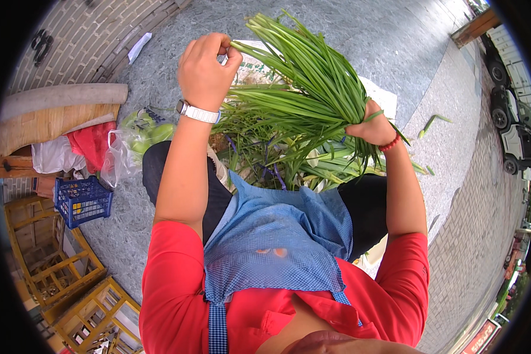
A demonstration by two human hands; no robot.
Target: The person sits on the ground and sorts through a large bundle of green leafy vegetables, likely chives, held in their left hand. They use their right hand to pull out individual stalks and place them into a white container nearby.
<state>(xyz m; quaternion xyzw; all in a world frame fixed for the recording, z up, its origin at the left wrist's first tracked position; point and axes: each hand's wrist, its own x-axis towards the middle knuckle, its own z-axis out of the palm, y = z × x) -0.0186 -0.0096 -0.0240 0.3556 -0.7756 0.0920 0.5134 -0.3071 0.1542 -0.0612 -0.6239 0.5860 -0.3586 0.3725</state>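
A large bunch of long green garlic chives [318, 79] fans out in front of me. My right hand [374, 124] is closed around its leafy lower part, at the right. At the upper left, my left hand [210, 66] pinches the pale end of a few stalks between thumb and fingertips. Beneath the bunch lies a heap of loose greens [265, 150] with some purple strips among them. The heap rests on a white sack [252, 75] that bears green writing.
Plastic bags with green produce [148, 132] lie at the left, near a blue plastic crate [83, 201] and yellow wooden frames [66, 265]. A wooden post [475, 28] stands at the upper right. Stray leaves [431, 124] lie on the pavement.
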